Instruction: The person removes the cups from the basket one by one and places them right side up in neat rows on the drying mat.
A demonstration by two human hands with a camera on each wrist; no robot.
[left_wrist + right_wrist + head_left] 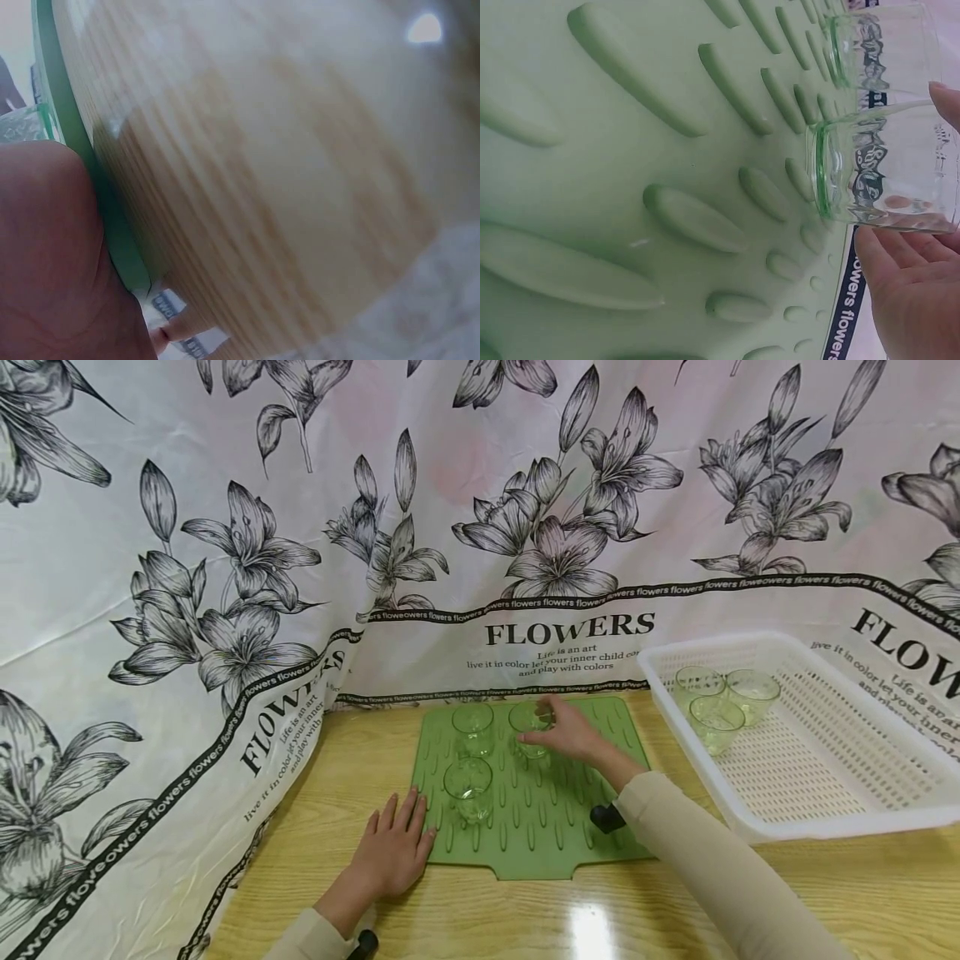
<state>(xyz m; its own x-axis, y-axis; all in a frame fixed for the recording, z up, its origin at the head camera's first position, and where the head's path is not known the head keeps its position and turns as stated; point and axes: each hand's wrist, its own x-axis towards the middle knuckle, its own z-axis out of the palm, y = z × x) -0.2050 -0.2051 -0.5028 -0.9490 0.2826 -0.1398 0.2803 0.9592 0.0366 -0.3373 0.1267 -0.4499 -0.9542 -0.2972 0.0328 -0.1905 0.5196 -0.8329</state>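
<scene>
My right hand holds a clear glass tumbler near the back of a green ridged drying mat. Thumb and fingers lie on opposite sides of this glass in the right wrist view, where its base is close to the mat. Two more tumblers stand on the mat's left side: a back glass and a front glass. My left hand rests flat, fingers spread, on the table at the mat's left edge, fingertips right at that edge.
To the right, a white plastic basket holds three similar glasses grouped at its back left. A wooden table lies beneath everything. Behind hangs a white flower-printed cloth, which also runs along the left side.
</scene>
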